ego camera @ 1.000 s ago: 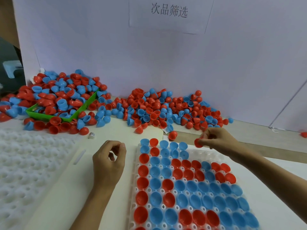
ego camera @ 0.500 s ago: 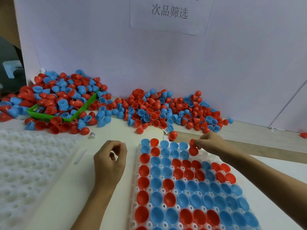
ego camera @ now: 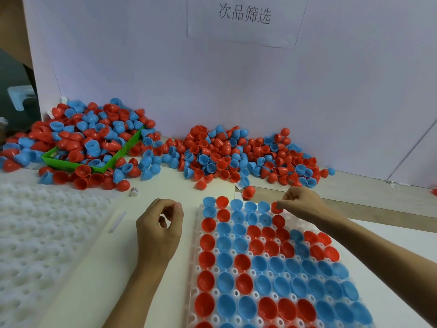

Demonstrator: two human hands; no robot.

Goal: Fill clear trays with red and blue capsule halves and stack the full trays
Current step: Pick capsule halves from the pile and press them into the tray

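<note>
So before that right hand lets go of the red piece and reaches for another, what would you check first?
1. Red half over an empty pocket in the tray's far row: ok, it sits just right of the blue ones.
2. Right hand has hold of it: ok, fingertips pinch it.
3. Half fully seated: cannot tell, the fingers hide it.
4. Left hand clear of the clear tray: ok, it rests beside the tray, curled, holding nothing.
5. Pockets left to fill: ok, the far right corner is bare.
6. Supply within reach: ok, the pile lies just beyond the tray.
</note>
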